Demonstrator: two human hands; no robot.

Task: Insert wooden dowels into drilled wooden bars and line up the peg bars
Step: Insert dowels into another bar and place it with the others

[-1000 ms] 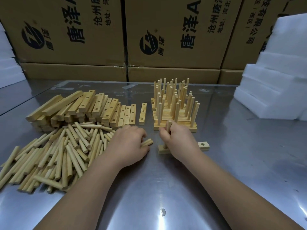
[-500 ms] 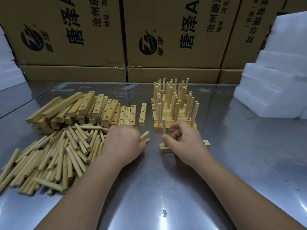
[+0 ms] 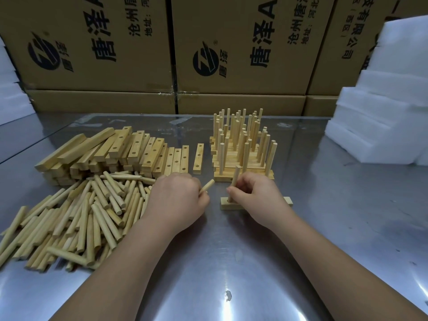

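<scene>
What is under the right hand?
A wooden bar lies on the table under the right hand, which pinches an upright dowel in the bar's left end. The bar's middle is covered, so other holes are hidden.

Loose dowels (image 3: 76, 218) lying piled on table (image 3: 347, 216), front left; drilled bars (image 3: 111, 154) stacking just behind. Peg bars (image 3: 240, 156) standing right of stack. Single bar (image 3: 287, 201) lying before them, upright dowel (image 3: 235, 177) standing in its left end, right hand (image 3: 257, 195) pinching it. Left hand (image 3: 178, 200) holding spare dowel (image 3: 207, 186) between pile and single bar. Boxes (image 3: 243, 54) standing behind table; foam blocks (image 3: 382, 112) at right.
</scene>
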